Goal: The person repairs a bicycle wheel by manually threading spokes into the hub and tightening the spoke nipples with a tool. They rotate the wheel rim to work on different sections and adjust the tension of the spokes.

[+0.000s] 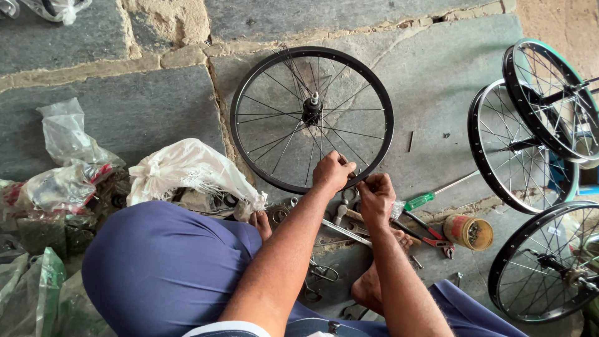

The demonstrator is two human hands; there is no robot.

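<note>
Outdoors, on grey stone paving [430,75], both hands, left hand [332,172] and right hand [376,195], pinch the black wheel [312,118] rim

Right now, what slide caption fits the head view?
Both hands, left hand and right hand, work the near rim of a black spoked bicycle wheel on stone paving.

We note the wheel rim [242,145] under the left hand [332,173] and right hand [376,195]: black metal, smooth, semi-gloss; its spokes [274,106] are thin bright wire. Floor [143,112]: rough matt grey stone slabs with sandy, crumbly joints. Bags [65,134]: thin crinkled clear plastic, shiny. White sack [187,165]: woven, frayed at the edge. Screwdriver [419,200]: glossy green plastic handle, metal shaft. Trousers [162,268]: matt blue cloth.
</note>
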